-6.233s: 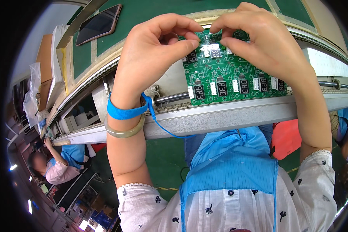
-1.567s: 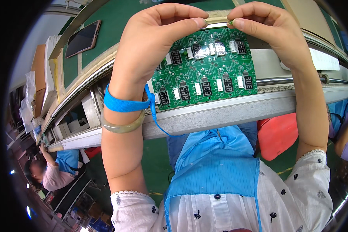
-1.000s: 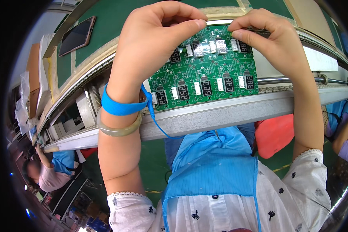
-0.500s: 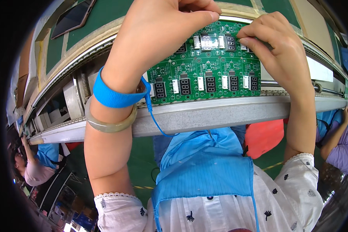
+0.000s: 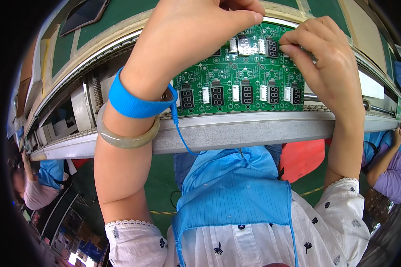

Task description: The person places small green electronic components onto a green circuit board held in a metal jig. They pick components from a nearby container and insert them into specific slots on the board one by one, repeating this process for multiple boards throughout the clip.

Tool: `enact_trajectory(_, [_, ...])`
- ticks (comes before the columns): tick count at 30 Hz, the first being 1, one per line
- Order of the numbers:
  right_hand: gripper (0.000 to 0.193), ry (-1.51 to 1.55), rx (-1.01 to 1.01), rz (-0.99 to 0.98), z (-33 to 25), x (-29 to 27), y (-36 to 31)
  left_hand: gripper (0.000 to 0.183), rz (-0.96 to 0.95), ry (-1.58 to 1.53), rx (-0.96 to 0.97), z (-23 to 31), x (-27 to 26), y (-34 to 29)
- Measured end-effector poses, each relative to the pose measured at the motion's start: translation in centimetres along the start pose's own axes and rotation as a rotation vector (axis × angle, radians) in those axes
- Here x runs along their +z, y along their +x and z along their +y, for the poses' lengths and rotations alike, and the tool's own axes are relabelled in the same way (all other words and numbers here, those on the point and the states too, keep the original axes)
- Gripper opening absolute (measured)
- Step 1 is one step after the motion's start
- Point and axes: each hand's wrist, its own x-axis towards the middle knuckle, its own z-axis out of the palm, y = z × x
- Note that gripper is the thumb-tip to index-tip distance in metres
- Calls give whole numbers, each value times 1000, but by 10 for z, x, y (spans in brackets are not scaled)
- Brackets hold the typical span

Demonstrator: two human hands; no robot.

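A green circuit board panel [image 5: 250, 65] rests across the rails in front of me, carrying rows of dark digit displays [image 5: 246, 95] and white connectors [image 5: 235, 94]. My left hand [image 5: 196, 26] reaches over the panel's left part, covering it; thumb and curled fingers come together at the far edge, and whatever they hold is hidden. With thumb and forefinger pinched, my right hand [image 5: 323, 51] is at the panel's upper right corner beside a display [image 5: 272, 47]; what it pinches is too small to make out. A blue corded wrist strap [image 5: 140, 104] and a bangle [image 5: 129, 139] circle my left forearm.
The near metal rail [image 5: 245, 129] runs crosswise before my blue apron [image 5: 236, 200]. Beyond the far rail, a phone [image 5: 83, 17] lies on the green surface at upper left. Other people work at far left [image 5: 42, 187] and far right [image 5: 392, 164].
The panel has shifted slightly to the right in view, and both my hands have shifted right with it. Their pinched fingers look much the same.
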Motion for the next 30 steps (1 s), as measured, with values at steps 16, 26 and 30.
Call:
enact_trajectory(16, [12, 260, 205, 52, 10, 2, -5, 15, -85, 40, -62, 4, -1, 2])
enact_trajectory(26, [14, 421, 337, 165, 5, -14, 3, 16, -155, 162, 150, -29, 5, 8])
enact_trajectory(30, [15, 355, 299, 184, 8, -12, -1, 14, -153, 223, 205, -28, 7, 8])
